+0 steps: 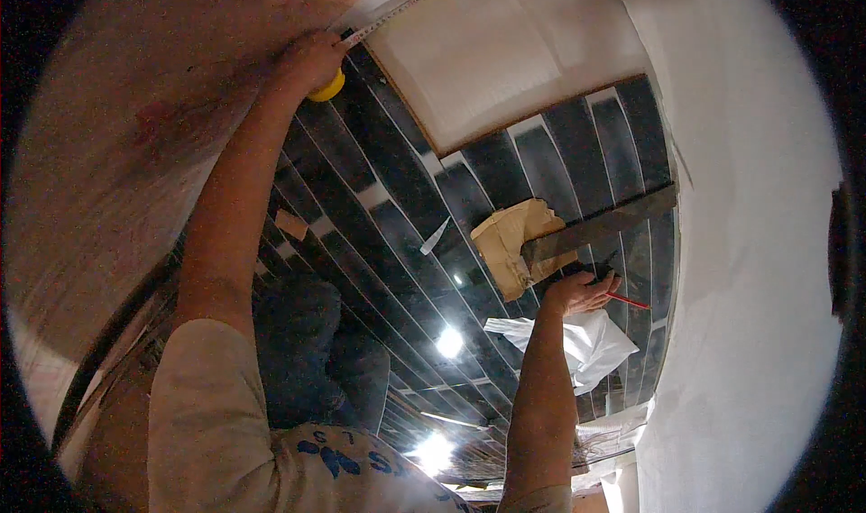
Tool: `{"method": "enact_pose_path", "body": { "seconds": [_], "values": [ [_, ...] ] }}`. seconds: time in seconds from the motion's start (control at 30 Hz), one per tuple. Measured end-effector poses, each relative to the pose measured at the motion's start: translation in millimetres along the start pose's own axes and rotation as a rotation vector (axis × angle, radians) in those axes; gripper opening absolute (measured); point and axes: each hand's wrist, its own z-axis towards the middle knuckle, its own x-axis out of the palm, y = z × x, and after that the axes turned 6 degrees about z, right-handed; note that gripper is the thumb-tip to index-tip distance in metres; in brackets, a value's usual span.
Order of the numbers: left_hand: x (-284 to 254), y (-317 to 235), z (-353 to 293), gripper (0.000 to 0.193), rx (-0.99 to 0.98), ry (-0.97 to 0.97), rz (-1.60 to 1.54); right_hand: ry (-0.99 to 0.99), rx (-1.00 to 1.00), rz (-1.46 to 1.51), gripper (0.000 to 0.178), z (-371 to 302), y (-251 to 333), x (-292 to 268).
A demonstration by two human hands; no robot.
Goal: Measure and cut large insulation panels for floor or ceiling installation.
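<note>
Sleeves: my pale shirt (216, 423) fills the near left, both forearms running away from me over the floor.

Floor: dark glossy film strips (397, 206) with thin pale seams, lamp glare on them near me.

Right hand: my right hand (577, 292) is in the middle right, fingers curled loosely about a red pencil (627, 301) that pokes out to the right; the grip looks light, and I cannot tell how firmly it closes.

Square: a long dark metal square (600, 229) lies just beyond that hand, slanting up to the right wall; I judge it stiff and fairly heavy, best held at mid-length.

Bags: a white plastic bag (586, 342) sits just near of my right hand, and a tan paper bundle (510, 242) lies to its far left, under the square's end.

Left hand: my left hand (311, 62) is far left, clenched on a yellow tape measure (329, 87), pressing it at the edge of the film.

Tape: the blade (406, 8) runs from my fist up and right along the near edge of the pale board (505, 53). I judge the case small, hard and easy to palm; the blade is thin, springy and likely to buckle or snap back, so I'd keep my hold on the case.

Walls: reddish surface (135, 134) to the left, white wall (758, 242) to the right.
</note>
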Motion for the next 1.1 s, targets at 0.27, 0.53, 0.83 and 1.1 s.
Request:
{"method": "enact_pose_path", "body": {
  "seconds": [0.27, 0.53, 0.83, 1.1],
  "values": [
    [10, 15, 8, 0.043, 0.058, 0.019, 0.095, 0.025, 0.035, -0.018, 0.047, 1, 10, -2],
    [5, -8, 6, 0.044, 0.028, 0.047, 0.077, -0.027, -0.014, -0.03, 0.048, 3, -2, -5],
    [18, 8, 11, 0.042, 0.04, 0.041, 0.032, 0.022, 0.01, -0.002, 0.047, 1, 6, -6],
    [17, 22, 12, 0.045, 0.12, -0.117, -0.062, 0.03, 0.034, 0.011, 0.048, 0, 15, -5]
  ]
}}
